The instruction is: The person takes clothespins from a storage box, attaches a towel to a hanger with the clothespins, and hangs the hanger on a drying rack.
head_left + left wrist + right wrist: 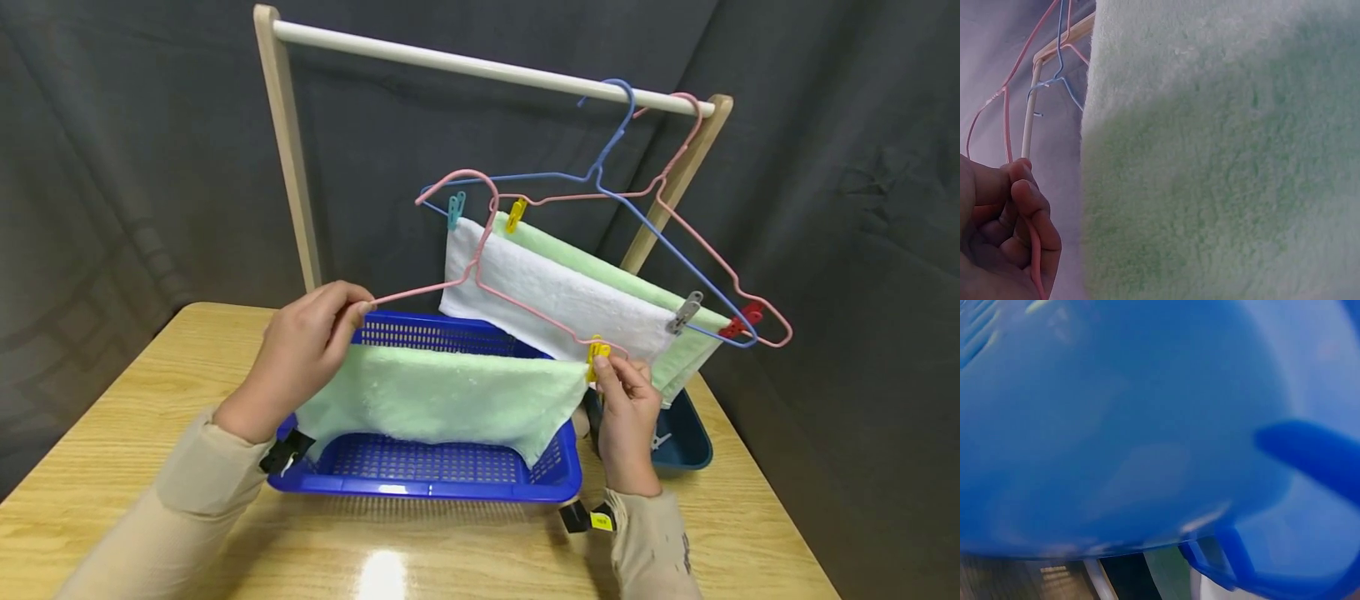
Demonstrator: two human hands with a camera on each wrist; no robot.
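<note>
My left hand (307,342) grips the left arm of a pink hanger (532,312), its hook pointing up. A light green towel (465,400) hangs beneath this hanger. At the right end, a yellow clothespin (597,348) sits over the hanger and the towel's upper right corner. The thumb and fingers of my right hand (630,425) pinch that clothespin. In the left wrist view, the towel (1229,156) fills most of the picture beside the curled left fingers (1038,215). The right wrist view shows mostly blue plastic, with the right hand out of sight.
Below the towel stands a blue basket (427,489) on the wooden table (112,467). Behind, a rack (450,62) carries a blue hanger (652,229) with a white towel (555,287), and another pink hanger (701,237) with a green towel. A dark teal tray (705,450) is at right.
</note>
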